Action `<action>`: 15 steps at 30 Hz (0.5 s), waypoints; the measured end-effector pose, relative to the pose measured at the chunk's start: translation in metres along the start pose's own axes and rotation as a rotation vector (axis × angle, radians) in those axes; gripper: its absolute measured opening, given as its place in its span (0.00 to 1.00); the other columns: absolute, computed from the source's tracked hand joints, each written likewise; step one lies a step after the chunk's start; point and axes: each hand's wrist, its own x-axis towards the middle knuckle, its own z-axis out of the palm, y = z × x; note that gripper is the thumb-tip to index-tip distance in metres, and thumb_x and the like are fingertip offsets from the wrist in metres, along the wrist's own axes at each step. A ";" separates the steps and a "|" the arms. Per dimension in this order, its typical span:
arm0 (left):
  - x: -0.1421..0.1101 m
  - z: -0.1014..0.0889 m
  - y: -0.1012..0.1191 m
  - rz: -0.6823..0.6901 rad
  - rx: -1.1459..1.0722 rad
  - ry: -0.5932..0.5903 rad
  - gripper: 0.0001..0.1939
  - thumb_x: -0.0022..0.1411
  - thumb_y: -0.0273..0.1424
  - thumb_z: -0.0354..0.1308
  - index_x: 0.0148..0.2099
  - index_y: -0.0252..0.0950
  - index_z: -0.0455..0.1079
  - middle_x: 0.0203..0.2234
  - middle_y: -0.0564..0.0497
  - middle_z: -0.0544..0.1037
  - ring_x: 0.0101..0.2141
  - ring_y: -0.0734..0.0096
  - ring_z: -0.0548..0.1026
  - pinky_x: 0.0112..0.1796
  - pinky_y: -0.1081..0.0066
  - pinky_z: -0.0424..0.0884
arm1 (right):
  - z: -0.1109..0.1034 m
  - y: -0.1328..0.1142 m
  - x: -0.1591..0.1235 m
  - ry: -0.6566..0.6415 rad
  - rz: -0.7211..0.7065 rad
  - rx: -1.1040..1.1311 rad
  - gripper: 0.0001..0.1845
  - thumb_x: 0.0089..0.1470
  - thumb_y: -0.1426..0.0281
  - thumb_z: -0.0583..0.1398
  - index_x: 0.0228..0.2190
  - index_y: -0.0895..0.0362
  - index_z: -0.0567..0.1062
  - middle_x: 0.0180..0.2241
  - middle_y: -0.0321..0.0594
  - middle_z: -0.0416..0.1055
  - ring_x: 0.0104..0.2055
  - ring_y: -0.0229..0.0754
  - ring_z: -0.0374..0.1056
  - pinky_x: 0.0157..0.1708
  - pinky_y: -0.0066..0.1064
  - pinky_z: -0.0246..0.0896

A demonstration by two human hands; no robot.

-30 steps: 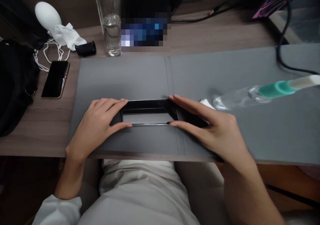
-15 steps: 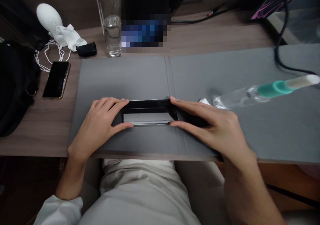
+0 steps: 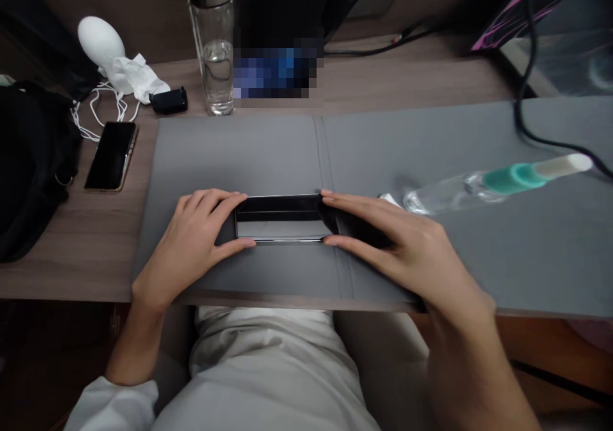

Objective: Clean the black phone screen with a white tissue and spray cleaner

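Well, starting at the far left, you have a black fabric bag slumped on the wood-grain surface, and just beside it a tangle of white earphone cable. Behind that sit a white egg-shaped object with a crumpled tissue against it and a small black case close by, while a smartphone lies face up just off the left edge of the grey desk mat. Further along, at the back, stand a steel-topped glass water bottle with some water in it and a dark item too blurred to make out. Your left hand rests on the mat, its fingers curled over the far long edge of a glossy black slab and its thumb against the near edge, a narrow grip holding the slab. That slab lies flat on the mat, right in front of you, and its right end runs under your right hand, whose fingers and thumb hold the same two long edges just as narrowly. Further right, a clear plastic bottle with a teal band lies on its side on the mat, a scrap of white paper at its base, and a black cable crosses the mat's far right corner
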 end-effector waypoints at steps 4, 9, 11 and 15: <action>-0.001 0.002 -0.002 0.013 -0.005 0.009 0.34 0.70 0.50 0.63 0.70 0.41 0.62 0.64 0.42 0.72 0.61 0.51 0.71 0.60 0.54 0.64 | -0.002 0.002 0.000 -0.002 0.086 0.070 0.30 0.63 0.56 0.68 0.64 0.43 0.73 0.62 0.39 0.77 0.61 0.52 0.76 0.63 0.46 0.71; -0.001 0.007 -0.005 -0.003 -0.012 0.033 0.33 0.70 0.50 0.64 0.70 0.43 0.63 0.64 0.42 0.73 0.61 0.48 0.71 0.60 0.52 0.63 | -0.001 -0.011 0.002 0.095 0.147 0.122 0.27 0.67 0.61 0.65 0.65 0.43 0.71 0.64 0.40 0.75 0.64 0.51 0.73 0.64 0.47 0.69; -0.001 0.007 -0.006 0.002 -0.017 0.033 0.33 0.70 0.50 0.63 0.70 0.42 0.63 0.64 0.42 0.73 0.61 0.49 0.71 0.60 0.52 0.63 | 0.004 -0.024 0.005 0.147 0.098 0.097 0.23 0.70 0.66 0.62 0.64 0.45 0.73 0.64 0.40 0.75 0.65 0.49 0.72 0.66 0.46 0.68; -0.001 0.007 -0.004 0.006 -0.004 0.029 0.36 0.70 0.52 0.63 0.71 0.40 0.61 0.65 0.41 0.72 0.62 0.50 0.71 0.60 0.53 0.63 | 0.022 -0.052 0.017 0.050 -0.144 0.009 0.17 0.70 0.69 0.60 0.58 0.52 0.77 0.62 0.45 0.77 0.66 0.51 0.71 0.67 0.50 0.67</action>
